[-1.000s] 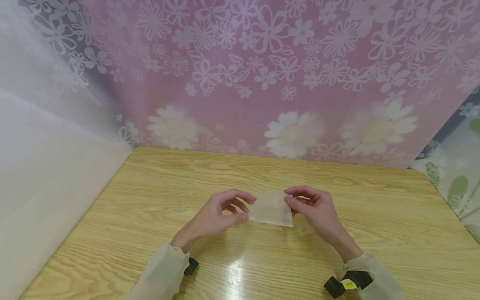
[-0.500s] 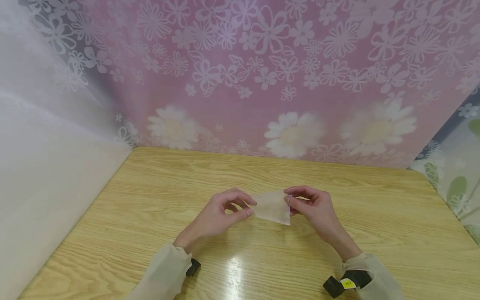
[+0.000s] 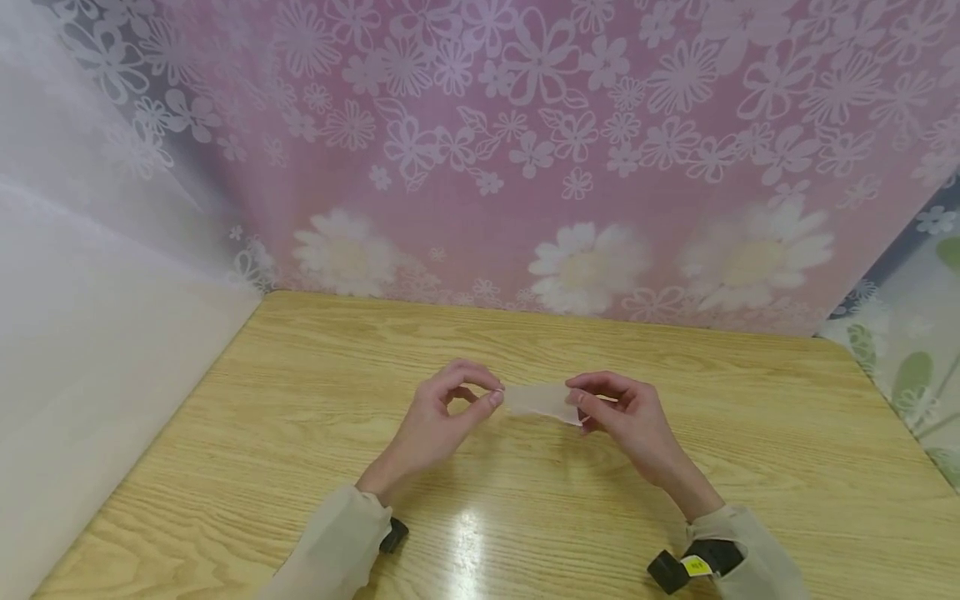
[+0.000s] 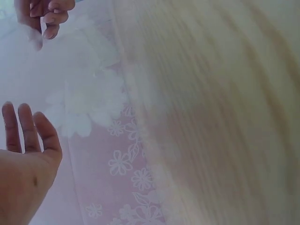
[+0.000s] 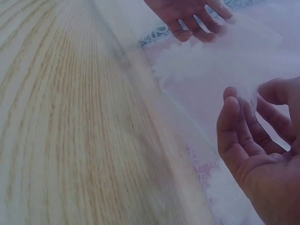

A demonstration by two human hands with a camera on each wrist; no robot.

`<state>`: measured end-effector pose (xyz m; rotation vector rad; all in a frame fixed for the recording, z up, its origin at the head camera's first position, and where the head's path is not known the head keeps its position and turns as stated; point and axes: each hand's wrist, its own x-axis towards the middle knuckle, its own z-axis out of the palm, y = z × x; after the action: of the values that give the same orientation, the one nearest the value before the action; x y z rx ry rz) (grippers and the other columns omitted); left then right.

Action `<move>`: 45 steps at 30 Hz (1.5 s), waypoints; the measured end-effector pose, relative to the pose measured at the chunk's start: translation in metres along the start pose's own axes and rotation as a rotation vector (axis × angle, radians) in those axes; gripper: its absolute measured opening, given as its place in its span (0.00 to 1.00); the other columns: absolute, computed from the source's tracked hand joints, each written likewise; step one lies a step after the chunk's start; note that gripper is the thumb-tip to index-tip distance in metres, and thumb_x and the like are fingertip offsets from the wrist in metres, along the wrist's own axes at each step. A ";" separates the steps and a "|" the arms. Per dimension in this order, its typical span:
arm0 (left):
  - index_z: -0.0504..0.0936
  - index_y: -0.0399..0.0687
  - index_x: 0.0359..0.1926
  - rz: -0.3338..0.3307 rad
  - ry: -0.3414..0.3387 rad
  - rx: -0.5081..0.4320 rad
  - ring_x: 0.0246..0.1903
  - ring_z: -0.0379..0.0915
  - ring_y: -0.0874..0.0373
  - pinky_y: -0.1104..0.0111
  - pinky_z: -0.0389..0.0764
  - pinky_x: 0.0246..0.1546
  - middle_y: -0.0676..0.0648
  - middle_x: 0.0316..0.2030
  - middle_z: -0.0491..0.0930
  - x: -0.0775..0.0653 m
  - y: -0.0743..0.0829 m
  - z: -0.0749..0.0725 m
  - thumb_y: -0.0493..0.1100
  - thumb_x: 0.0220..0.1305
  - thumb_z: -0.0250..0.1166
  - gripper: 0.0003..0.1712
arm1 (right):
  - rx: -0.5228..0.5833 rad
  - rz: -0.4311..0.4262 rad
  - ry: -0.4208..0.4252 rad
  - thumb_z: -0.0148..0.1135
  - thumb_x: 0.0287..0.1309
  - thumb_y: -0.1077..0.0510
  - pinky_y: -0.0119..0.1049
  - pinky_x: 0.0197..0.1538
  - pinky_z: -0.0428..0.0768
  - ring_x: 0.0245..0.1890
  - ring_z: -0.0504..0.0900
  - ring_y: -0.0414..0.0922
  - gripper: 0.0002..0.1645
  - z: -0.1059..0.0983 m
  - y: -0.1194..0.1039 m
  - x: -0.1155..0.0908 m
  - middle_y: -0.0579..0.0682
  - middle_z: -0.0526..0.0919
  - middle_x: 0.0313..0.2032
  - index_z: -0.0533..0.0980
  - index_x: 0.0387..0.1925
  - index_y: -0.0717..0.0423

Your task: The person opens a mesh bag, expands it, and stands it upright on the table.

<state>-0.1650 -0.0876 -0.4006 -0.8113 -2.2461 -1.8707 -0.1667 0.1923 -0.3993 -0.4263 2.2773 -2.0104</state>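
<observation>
A small, thin, translucent plastic sheet (image 3: 536, 400) is stretched between both hands above the table. It may be a flat bag; its kind is hard to tell. The left hand (image 3: 438, 417) pinches its left edge between thumb and forefinger. At the opposite edge, the right hand (image 3: 626, 417) grips it with thumb and fingertips. A whitish lower edge slants down toward the right hand. In the right wrist view the see-through sheet (image 5: 201, 93) is faint beside the right hand (image 5: 262, 145). The left wrist view shows the left hand's (image 4: 30, 164) other fingers loosely raised.
Below the hands lies a wood-grain table (image 3: 337, 367). A pink flowered curtain (image 3: 465, 200) hangs along its far edge. White fabric (image 3: 112, 333) borders the left side, and a leaf-patterned cloth (image 3: 915, 367) the right. Both wrists wear black devices (image 3: 667, 572).
The left hand has risen slightly, and its thumb and forefinger have come together on the sheet's edge. The sheet's lower side has tipped up, so it looks narrower. The right hand stays nearly still.
</observation>
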 end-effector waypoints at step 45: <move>0.86 0.56 0.46 -0.083 -0.017 0.156 0.42 0.81 0.63 0.64 0.84 0.47 0.57 0.43 0.86 0.004 0.021 0.004 0.48 0.71 0.67 0.06 | -0.134 -0.293 0.017 0.65 0.65 0.69 0.28 0.42 0.86 0.39 0.87 0.36 0.07 0.015 -0.016 -0.007 0.40 0.87 0.39 0.83 0.43 0.66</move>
<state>-0.1582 -0.0809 -0.3816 -0.7227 -2.4347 -1.6995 -0.1541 0.1783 -0.3866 -0.7993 2.4954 -1.9915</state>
